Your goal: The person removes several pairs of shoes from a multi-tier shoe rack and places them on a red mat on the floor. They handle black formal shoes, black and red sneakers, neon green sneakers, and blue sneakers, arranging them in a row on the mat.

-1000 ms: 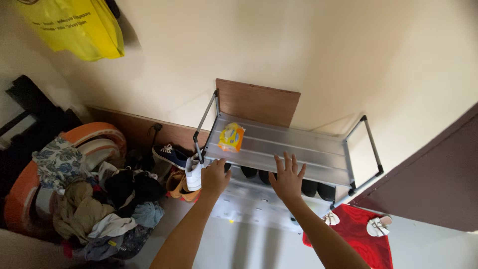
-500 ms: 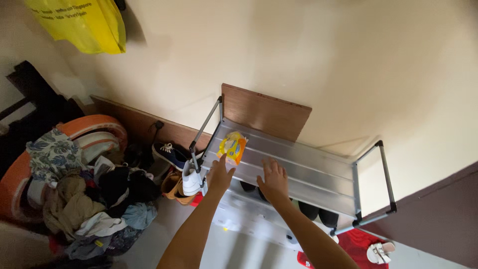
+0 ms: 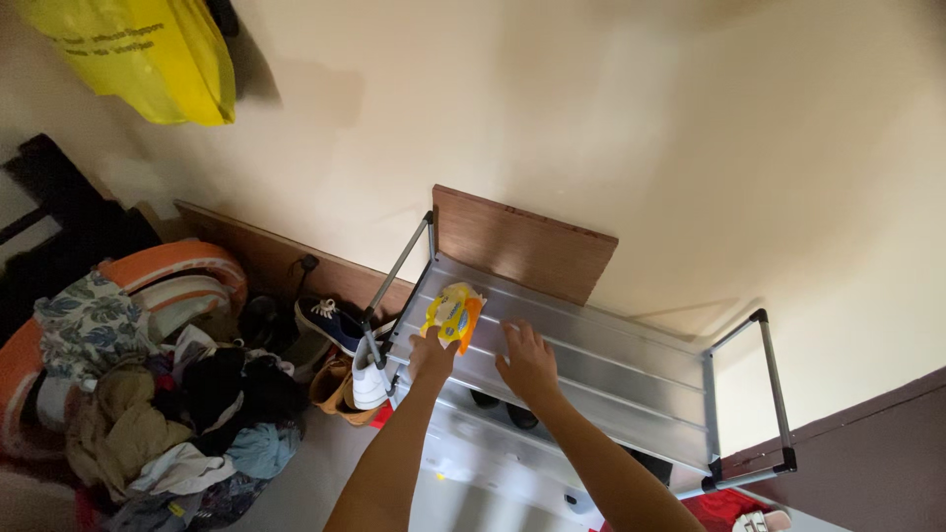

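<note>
On shelf [image 3: 611, 369] | left hand [image 3: 431, 355] grips yellow packet [image 3: 452, 315] — right hand [image 3: 527, 360] flat beside.

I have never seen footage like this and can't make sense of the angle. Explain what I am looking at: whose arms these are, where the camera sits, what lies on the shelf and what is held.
There is no machine here. The camera is worn on a person's head and looks down, so the two bare arms reaching in from the bottom are that person's own. The left hand grips the lower edge of a yellow and orange packet lying on the top tier of a metal shoe rack. The right hand rests flat and open on that same tier, holding nothing. A brown board leans against the wall behind the rack. Left of it are shoes and a pile of clothes; a yellow bag hangs above.
</note>
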